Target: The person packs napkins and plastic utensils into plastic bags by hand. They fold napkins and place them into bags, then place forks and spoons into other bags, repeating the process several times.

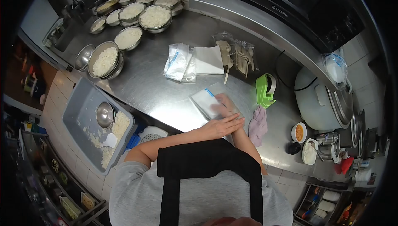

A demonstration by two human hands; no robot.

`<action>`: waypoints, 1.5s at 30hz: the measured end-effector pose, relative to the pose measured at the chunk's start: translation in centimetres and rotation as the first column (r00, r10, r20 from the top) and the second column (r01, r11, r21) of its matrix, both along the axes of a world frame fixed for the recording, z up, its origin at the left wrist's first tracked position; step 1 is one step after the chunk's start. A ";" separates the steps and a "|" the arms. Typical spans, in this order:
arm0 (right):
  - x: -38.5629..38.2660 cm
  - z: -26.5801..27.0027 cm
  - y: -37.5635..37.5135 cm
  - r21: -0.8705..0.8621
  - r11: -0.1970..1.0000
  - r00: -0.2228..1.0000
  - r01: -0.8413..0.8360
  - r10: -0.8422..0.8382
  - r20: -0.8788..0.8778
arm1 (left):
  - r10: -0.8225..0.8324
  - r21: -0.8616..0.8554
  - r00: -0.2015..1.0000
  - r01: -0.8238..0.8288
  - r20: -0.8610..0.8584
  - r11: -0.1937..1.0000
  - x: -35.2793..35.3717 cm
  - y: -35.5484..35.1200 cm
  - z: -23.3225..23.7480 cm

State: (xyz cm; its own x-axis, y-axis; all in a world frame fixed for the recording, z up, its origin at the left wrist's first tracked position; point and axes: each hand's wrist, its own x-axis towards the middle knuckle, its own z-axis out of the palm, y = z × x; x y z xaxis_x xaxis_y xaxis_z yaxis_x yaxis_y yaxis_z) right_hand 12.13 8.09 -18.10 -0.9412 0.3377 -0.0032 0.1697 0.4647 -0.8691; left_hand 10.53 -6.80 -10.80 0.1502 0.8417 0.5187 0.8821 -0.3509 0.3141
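My left hand (223, 127) lies across my right wrist, its fingers stretched out and flat. Beyond it, my right hand (226, 105) is smeared by motion over a clear plastic packet (204, 98) with blue print, and its finger shape is unclear. The packet rests flat on the steel counter (166, 105). Just past it are more clear plastic packets (178, 63) and a stack of white paper (208, 60). A green tape dispenser (264, 95) stands to the right of my hands, with a pinkish cloth (258, 126) below it.
Bowls of rice (155, 17) crowd the back left. Bagged wooden forks and spoons (241, 57) lie at the back. A large cooker (317, 97) and a small orange-filled cup (299, 132) stand right. Lower left, a grey tub (78, 122) holds rice and a metal bowl (105, 115).
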 end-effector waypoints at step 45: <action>0.6 2.7 -1.9 -0.098 0.968 0.973 0.231 -0.232 0.004 | 0.453 -0.394 0.891 -0.429 -0.035 0.813 -9.6 -2.2 -5.8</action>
